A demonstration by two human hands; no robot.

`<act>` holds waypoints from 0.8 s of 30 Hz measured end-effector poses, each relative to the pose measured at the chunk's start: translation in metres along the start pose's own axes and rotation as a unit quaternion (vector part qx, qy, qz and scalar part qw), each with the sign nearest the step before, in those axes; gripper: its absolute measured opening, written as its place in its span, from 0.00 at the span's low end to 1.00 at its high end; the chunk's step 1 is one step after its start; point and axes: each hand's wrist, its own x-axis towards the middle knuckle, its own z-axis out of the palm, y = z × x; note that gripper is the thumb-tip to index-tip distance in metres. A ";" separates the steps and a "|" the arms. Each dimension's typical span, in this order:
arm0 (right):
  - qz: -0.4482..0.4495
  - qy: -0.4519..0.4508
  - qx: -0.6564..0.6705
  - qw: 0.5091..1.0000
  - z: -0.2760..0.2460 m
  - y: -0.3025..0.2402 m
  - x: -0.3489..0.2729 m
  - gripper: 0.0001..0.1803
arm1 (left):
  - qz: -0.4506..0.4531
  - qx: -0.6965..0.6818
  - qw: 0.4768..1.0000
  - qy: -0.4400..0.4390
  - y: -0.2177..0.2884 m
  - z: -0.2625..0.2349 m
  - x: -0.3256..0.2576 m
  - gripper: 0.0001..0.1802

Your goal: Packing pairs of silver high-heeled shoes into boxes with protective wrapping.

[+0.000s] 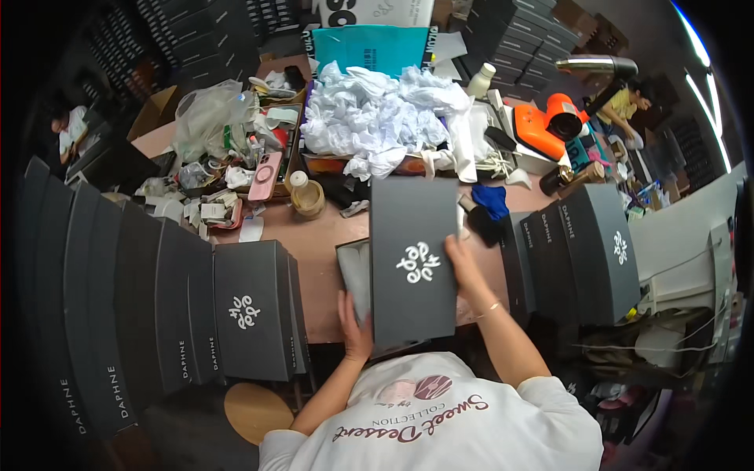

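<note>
A dark grey shoebox lid (412, 306) with a white printed design is in front of me, tilted over an open shoebox (342, 259). Grey tissue (358, 271) shows in the part of that box left uncovered; the lid hides the rest. My right hand (465, 269) grips the lid by its right edge, fingers partly out of sight behind it. At the near left, my left hand (356, 326) is closed on the side wall of the open shoebox, close to the lid's left edge.
Tall stacks of dark shoeboxes (255, 314) stand at left, with more boxes (597, 251) at right. Behind lie a heap of crumpled white paper (385, 110), a glue jar (307, 198), a pink phone (265, 174) and an orange heat gun (550, 125). Two people work farther back.
</note>
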 end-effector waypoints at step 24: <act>-0.199 -0.115 -0.229 0.946 -0.049 -0.032 -0.136 0.52 | -0.231 -0.450 0.830 -0.236 0.095 0.005 -0.008 0.38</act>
